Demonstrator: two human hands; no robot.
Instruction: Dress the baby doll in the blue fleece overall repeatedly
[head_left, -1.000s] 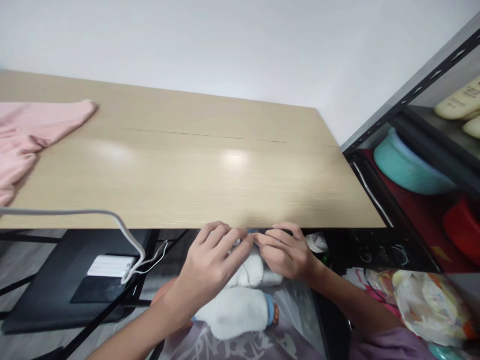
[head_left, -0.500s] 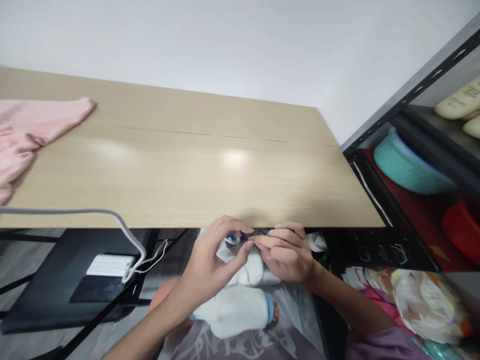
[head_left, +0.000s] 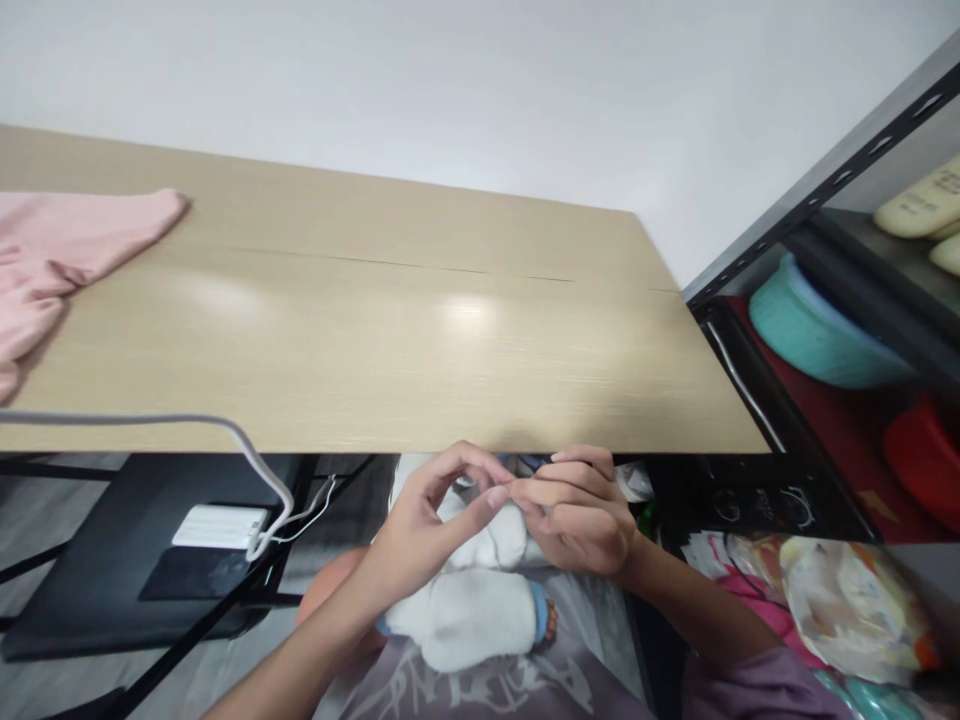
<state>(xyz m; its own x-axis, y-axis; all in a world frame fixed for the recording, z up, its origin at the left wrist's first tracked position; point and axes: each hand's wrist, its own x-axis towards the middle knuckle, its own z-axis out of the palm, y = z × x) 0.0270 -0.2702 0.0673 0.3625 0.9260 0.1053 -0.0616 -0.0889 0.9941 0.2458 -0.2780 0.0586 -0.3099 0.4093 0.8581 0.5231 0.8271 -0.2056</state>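
My left hand (head_left: 442, 520) is curved, its thumb and forefinger closed in a pinch against the fingertips of my right hand. My right hand (head_left: 574, 515) has its fingers curled, thumb and forefinger pressed together. Both meet just below the front edge of the table (head_left: 375, 340). Anything between the fingertips is too small or hidden to make out. Below the hands, on my lap, lies a white fluffy thing (head_left: 480, 615) with a blue band and a brownish end; its kind does not show clearly.
A pink cloth (head_left: 82, 240) lies on the table's left side. At lower left a white power bank (head_left: 220, 527) and a dark phone-like slab (head_left: 191, 575) rest on a black chair (head_left: 82, 590), with a cable hanging over. Shelves at right hold a teal basin (head_left: 821, 335) and a red one (head_left: 926, 460).
My left hand has tilted slightly, its forefinger lowering to meet the right hand's fingertips. My right hand stays nearly in place.
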